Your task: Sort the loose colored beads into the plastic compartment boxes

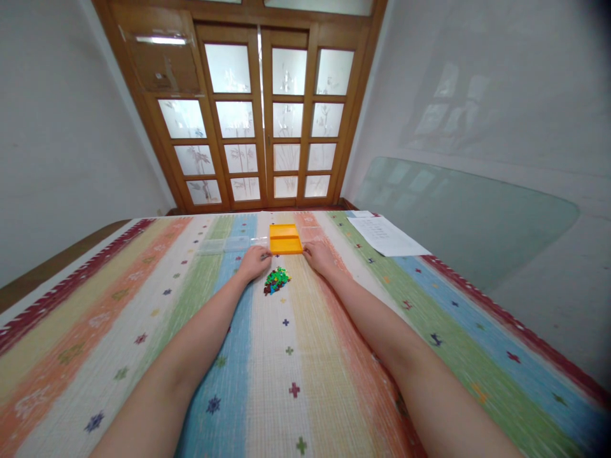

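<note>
Head view shows us a yellow tray [285, 245], which we take as the centre of our clock, with twelve o'clock pointing away from us. It lies flat upon the striped tablecloth [267, 381], and one divider parts it into a far and a near compartment.

Our left hand [254, 262] is at eight o'clock, its fingers curled at the near left corner of the tray. Our right hand [321, 256] is at four o'clock, with its fingertips at the near right corner. Whether our fingers pinch these corners or only rest against them, we cannot tell.

At six o'clock, a little toward seven, we see a heap of small pieces [277, 280], mostly green, with dark brown, blue and some yellow ones; it lies between our two hands, nearer to the left one. At nine o'clock there are clear plastic containers [224, 245], low and flat. At three o'clock, well apart from the tray, lies white paper [389, 236] with writing too small for us to read. At twelve o'clock stand wooden doors [267, 121] with glass panes.
</note>
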The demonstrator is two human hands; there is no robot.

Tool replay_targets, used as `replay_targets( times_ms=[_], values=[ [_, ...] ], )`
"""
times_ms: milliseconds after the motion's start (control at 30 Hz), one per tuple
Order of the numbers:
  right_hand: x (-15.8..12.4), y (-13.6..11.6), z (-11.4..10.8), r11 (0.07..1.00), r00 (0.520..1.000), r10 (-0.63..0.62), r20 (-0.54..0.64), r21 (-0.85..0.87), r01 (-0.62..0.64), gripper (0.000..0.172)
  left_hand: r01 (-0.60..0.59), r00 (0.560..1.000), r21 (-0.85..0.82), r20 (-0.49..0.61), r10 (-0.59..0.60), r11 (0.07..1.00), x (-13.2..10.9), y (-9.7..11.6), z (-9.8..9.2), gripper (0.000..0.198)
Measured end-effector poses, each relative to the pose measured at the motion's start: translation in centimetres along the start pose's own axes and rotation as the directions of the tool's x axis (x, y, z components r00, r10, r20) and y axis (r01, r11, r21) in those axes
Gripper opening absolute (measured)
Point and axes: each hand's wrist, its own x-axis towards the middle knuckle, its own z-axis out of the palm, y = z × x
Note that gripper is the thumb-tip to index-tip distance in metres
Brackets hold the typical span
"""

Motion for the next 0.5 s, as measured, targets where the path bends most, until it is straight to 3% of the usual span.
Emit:
replay_targets(
  times_ms=[333,500],
  values=[
    [0.00,0.06,0.06,1.000,1.000,-0.021,-0.011,-0.005,0.021,0.025,0.108,0.994,-0.021,-0.003,-0.108,0.994,0.03,-0.31,0.17,0.016],
    [0.02,0.06,0.15,1.000,1.000,-0.016,-0.012,-0.023,0.015,0.023,0.104,0.994,-0.026,-0.006,-0.105,0.994,0.32,-0.78,0.14,0.019]
  ],
)
